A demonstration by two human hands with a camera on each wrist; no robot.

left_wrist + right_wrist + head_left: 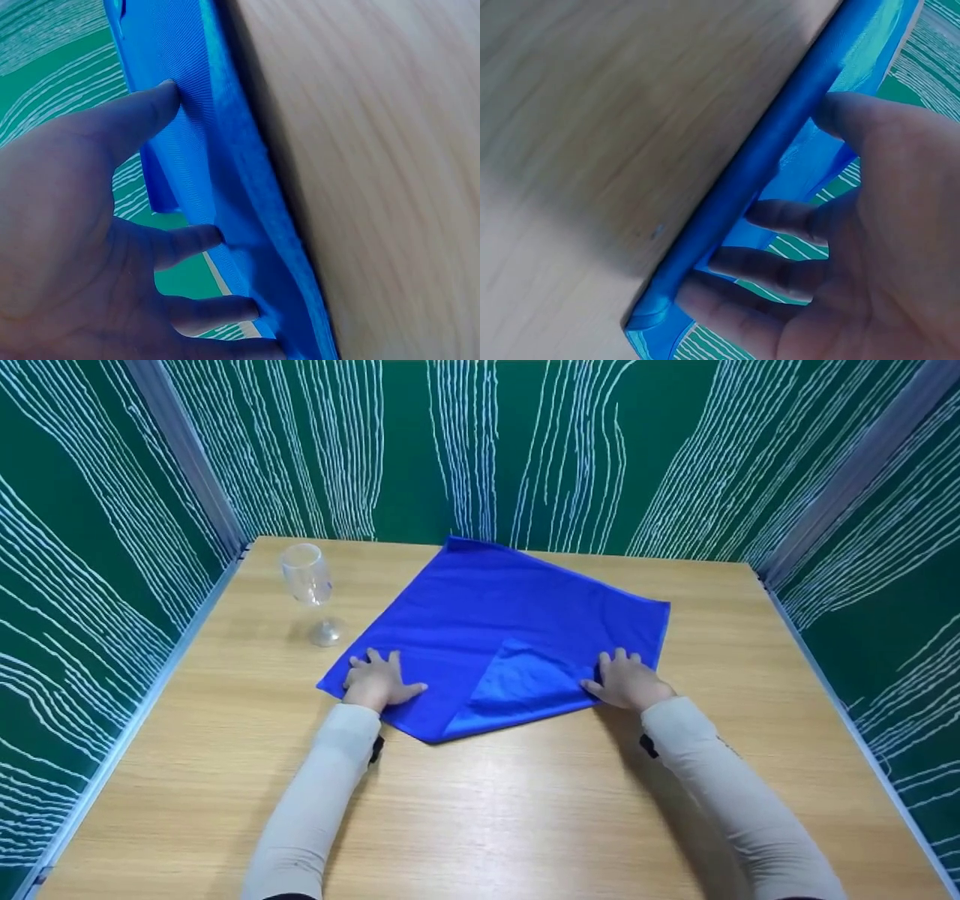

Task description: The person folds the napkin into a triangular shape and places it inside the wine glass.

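Observation:
A blue cloth [510, 592] lies on the table, with a lighter, shinier patch [525, 682] along its near side where a part is folded over. My left hand [375, 681] rests on the cloth's near left part, fingers spread. On the near right part, my right hand [628, 682] touches the cloth with spread fingers. The left wrist view has the left fingertips against the blue cloth [240, 187] near its edge. In the right wrist view, the fingertips of the other hand meet the cloth [727, 195] along a rounded fold.
A clear stemmed glass [307, 577] stands upright on the wooden table [495, 817], left of the cloth. Green panels [405, 450] with white wavy lines enclose the table's back and sides. Grey posts [187, 457] stand at the back corners.

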